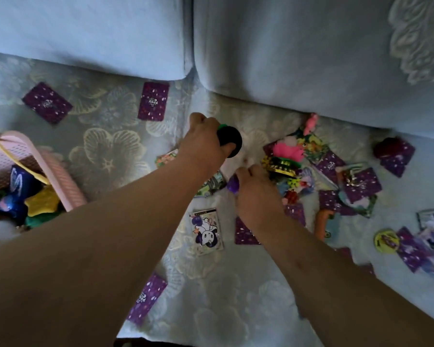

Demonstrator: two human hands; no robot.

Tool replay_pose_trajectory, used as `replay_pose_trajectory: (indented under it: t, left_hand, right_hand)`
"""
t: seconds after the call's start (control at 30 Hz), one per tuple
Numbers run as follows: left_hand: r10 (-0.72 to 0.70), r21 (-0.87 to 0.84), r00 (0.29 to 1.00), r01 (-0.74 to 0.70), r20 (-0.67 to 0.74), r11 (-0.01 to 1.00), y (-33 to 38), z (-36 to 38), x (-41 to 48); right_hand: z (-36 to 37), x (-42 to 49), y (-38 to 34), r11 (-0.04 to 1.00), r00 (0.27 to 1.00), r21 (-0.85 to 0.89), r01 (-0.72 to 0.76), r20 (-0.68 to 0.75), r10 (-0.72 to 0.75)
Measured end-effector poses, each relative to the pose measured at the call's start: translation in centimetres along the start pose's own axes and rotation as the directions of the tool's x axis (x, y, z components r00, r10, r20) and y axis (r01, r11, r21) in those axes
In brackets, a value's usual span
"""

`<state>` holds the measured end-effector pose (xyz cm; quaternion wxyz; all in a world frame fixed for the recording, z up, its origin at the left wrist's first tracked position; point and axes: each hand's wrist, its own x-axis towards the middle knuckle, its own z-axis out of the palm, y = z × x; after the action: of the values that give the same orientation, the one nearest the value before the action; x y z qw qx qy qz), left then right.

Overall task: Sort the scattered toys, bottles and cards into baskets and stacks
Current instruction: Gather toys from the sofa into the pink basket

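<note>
The left hand is clenching a black round toy with a green tip just above the sofa seat. The right hand is curling its fingers round a small glossy purple toy at the near edge of the heap of bright plastic and plush toys (the blur is hiding how firm that grip is).

With both hands full, the likeliest slip is the purple toy squirting out, since it is looking smooth and rounded and only partly enclosed. The right wrist is also hovering close to the heap, so a careless lift is risking a nudge that spills it wider. The pink plastic lattice basket is sitting well apart at the left, already holding soft toys. A long carry is therefore waiting, and a forearm sweeping low is likely to drag cards along.

The thin purple-backed cards are lying flat and slick across the seat, as is a shiny cartoon-faced card between the forearms. The pale blue quilted sofa cover with raised flower stitching is looking soft and giving, so flat cards are going to be awkward to pick up from it. One purple card is lying against the smooth pale blue back cushions, where it could be slipping into the gap.
</note>
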<state>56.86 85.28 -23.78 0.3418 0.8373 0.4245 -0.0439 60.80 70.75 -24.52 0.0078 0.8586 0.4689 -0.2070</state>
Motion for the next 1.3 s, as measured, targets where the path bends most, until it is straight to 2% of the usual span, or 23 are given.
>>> replay_pose_trajectory:
  t: [0.07,0.17,0.2,0.27,0.33,0.4,0.47,0.53,0.6,0.7,0.77,0.87,0.93,1.0,1.1,1.2,1.3]
  left_hand:
    - [-0.022,-0.039,0.999,0.02,-0.049,0.999,0.1,0.1,-0.5]
    - [-0.064,-0.161,0.99,0.044,-0.124,0.986,0.5,0.0,-1.8]
    - [-0.073,-0.192,0.987,0.045,-0.145,0.98,0.6,0.0,-2.3]
    - [-0.102,-0.234,0.98,0.06,-0.169,0.97,0.9,0.0,-3.5]
    - [-0.136,-0.273,0.972,0.081,-0.191,0.959,1.2,-0.3,-4.5]
    - [-0.173,-0.324,0.963,0.099,-0.208,0.941,1.2,-0.6,-5.3]
    - [-0.219,-0.38,0.949,0.121,-0.227,0.917,0.8,-1.4,-6.5]
    - [-0.258,-0.423,0.929,0.127,-0.267,0.897,0.3,-2.6,-8.0]
    - [-0.318,-0.467,0.887,0.137,-0.334,0.873,-0.8,-4.2,-10.1]
    - [-0.418,-0.497,0.811,0.186,-0.41,0.848,-2.0,-6.2,-13.4]
    - [-0.477,-0.518,0.729,0.196,-0.491,0.832,-4.4,-8.1,-16.2]
    - [-0.541,-0.485,0.571,0.265,-0.617,0.834,-8.8,-10.8,-20.3]
    - [-0.6,-0.461,0.511,0.384,-0.615,0.8,-11.9,-12.3,-22.5]
    - [-0.648,-0.439,0.532,0.478,-0.545,0.761,-14.8,-12.9,-24.0]
    - [-0.656,-0.438,0.634,0.495,-0.409,0.751,-17.6,-13.1,-25.2]
    - [-0.611,-0.401,0.681,0.469,-0.404,0.787,-17.5,-13.0,-25.3]
    - [-0.595,-0.43,0.692,0.429,-0.409,0.794,-16.5,-12.8,-25.2]
  right_hand:
    - [-0.6,-1.9,0.8,0.969,0.988,0.237,-0.071,-0.116,0.101]
    - [-2.6,-2.7,3.4,0.828,0.893,0.526,-0.194,-0.254,0.371]
    - [-3.3,-2.4,4.4,0.795,0.869,0.554,-0.245,-0.237,0.434]
    - [-3.9,-1.0,6.2,0.757,0.873,0.558,-0.338,-0.114,0.474]
    - [-4.0,0.3,6.8,0.809,0.925,0.498,-0.313,-0.034,0.379]
    - [-4.0,1.1,6.5,0.893,0.965,0.389,-0.228,-0.033,0.261]
    - [-4.2,0.8,5.4,0.895,0.967,0.399,-0.201,-0.063,0.246]
    - [-4.5,-0.2,3.5,0.831,0.954,0.514,-0.213,-0.073,0.29]
    - [-5.1,-1.6,0.9,0.717,0.957,0.665,-0.209,-0.01,0.289]
    - [-5.7,-3.3,-3.4,0.537,0.973,0.828,-0.159,0.041,0.226]
    - [-6.2,-3.9,-7.9,0.449,0.991,0.888,-0.103,0.053,0.123]
    - [-6.7,-4.9,-14.2,0.451,0.995,0.893,0.007,0.038,-0.09]
    - [-6.8,-5.2,-17.8,0.489,0.981,0.87,0.061,0.039,-0.192]
    - [-6.3,-5.2,-20.8,0.537,0.962,0.838,0.102,0.054,-0.266]
    - [-5.4,-5.2,-24.3,0.574,0.93,0.808,0.135,0.096,-0.354]
    - [-4.8,-5.0,-26.0,0.554,0.914,0.82,0.143,0.105,-0.392]
    - [-4.5,-5.0,-25.6,0.6,0.942,0.785,0.153,0.068,-0.329]
